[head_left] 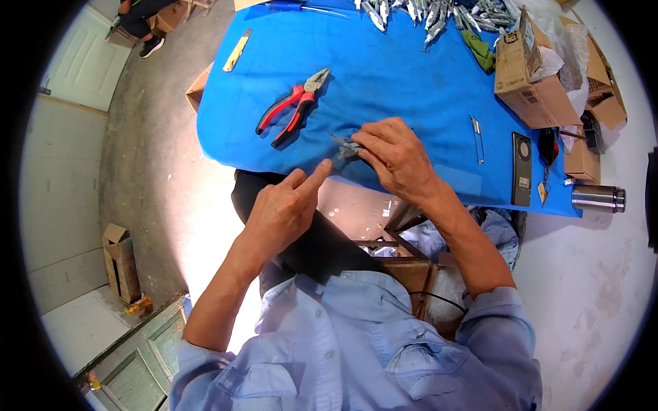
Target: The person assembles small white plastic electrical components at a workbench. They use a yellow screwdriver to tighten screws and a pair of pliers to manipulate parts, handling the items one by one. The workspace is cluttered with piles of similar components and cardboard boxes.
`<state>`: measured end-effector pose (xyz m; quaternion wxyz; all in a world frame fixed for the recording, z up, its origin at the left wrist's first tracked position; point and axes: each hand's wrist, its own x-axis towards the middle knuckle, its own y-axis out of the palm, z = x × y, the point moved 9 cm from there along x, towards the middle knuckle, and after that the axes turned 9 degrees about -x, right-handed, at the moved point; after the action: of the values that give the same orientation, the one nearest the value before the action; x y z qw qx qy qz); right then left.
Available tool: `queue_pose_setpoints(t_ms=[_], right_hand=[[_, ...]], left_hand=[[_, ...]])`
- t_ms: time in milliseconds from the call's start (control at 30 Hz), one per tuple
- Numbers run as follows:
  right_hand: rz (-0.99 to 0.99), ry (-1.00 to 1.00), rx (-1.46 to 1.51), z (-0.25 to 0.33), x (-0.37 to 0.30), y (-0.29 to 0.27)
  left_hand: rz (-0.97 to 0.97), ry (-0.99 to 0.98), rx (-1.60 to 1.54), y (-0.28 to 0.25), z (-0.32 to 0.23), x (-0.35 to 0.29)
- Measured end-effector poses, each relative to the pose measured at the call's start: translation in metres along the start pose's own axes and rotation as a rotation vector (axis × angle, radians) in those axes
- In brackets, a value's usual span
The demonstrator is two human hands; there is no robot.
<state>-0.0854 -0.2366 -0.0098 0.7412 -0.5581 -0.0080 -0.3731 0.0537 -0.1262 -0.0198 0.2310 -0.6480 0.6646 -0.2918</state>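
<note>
Blue cloth-covered table [404, 82], seen from above, my light-blue shirt sleeves [497, 315] at the lower part of the view. My right hand [396, 156] reaches in over the near edge, thumb and fingers pinched together on a small grey metal piece with thin pointed ends [348, 147]. The piece sits at the fingertips, to the left of the hand, above the cloth near the table's front edge. Its finer shape is too small to tell.

My left hand [282, 205]: index finger stretched toward the piece, tip just beside it; contact I cannot tell. Other fingers curled under; whether they have hold of anything, cannot tell.

Beyond the hands, to the left, pliers with red-and-black handles and a grey steel head [299, 108] lie on the cloth, head pointing away from me. Farther up, a flat yellowish strip [237, 50]. Far edge: a heap of grey metal pieces [439, 15], beside it a crumpled green cloth [479, 51] and an open brown cardboard box [531, 79].

Right side: a slim silvery metal tool [478, 140], a dark rectangular phone-like slab [521, 171], and a shiny steel cylindrical flask [598, 198] on its side
</note>
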Motion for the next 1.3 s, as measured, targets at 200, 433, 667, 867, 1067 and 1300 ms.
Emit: queue_pose_setpoints(t_ms=[200, 433, 667, 867, 1067, 1300], right_hand=[[-0.015, 0.038, 0.052, -0.008, -0.002, -0.001], [-0.06, 0.124, 0.121, -0.013, -0.004, -0.005], [-0.035, 0.392, 0.255, -0.022, -0.006, -0.007], [-0.067, 0.682, 0.623, -0.02, -0.032, -0.013], [-0.09, 0.602, 0.776, 0.019, -0.041, -0.027], [-0.073, 0.447, 0.582, 0.047, -0.037, -0.048]], left_hand=[[-0.112, 0.009, 0.033, 0.022, -0.005, 0.002], [-0.237, -0.019, -0.02, -0.004, 0.004, -0.023], [-0.396, -0.097, -0.106, -0.031, 0.004, -0.024], [-0.369, -0.273, -0.464, -0.028, 0.003, 0.004], [-0.285, -0.358, -0.927, 0.003, -0.007, 0.023], [-0.217, -0.418, -1.444, 0.014, -0.011, 0.002]])
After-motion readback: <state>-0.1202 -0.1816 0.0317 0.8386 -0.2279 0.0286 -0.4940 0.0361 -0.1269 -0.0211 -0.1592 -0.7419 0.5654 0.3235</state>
